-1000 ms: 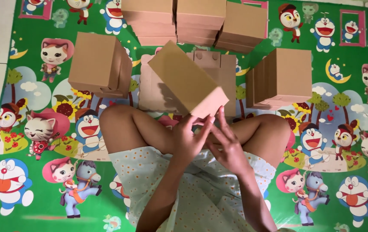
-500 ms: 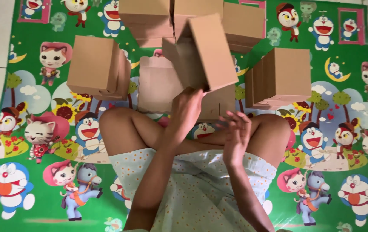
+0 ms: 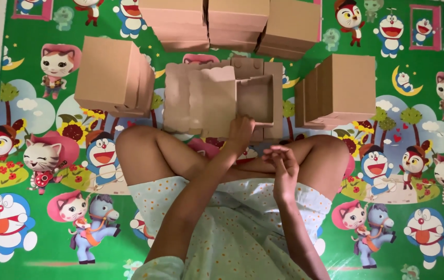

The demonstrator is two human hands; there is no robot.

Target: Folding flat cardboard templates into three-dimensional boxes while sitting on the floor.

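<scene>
Box stacks (image 3: 112, 78) (image 3: 344, 91) flank flat cardboard (image 3: 206, 101); mat (image 3: 50, 228) beside knees open.

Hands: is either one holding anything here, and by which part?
The left hand grips the flat cardboard blank by its near edge. The right hand is empty.

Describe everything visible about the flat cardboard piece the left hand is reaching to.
The flat cardboard piece is plain brown, an unfolded box blank with notched flaps along its top edge and a partly raised tray-like section at its right. It lies on the cartoon play mat, just beyond the person's crossed legs, between stacks of folded boxes. The left hand touches its near edge; the right hand stays clear of it.
</scene>
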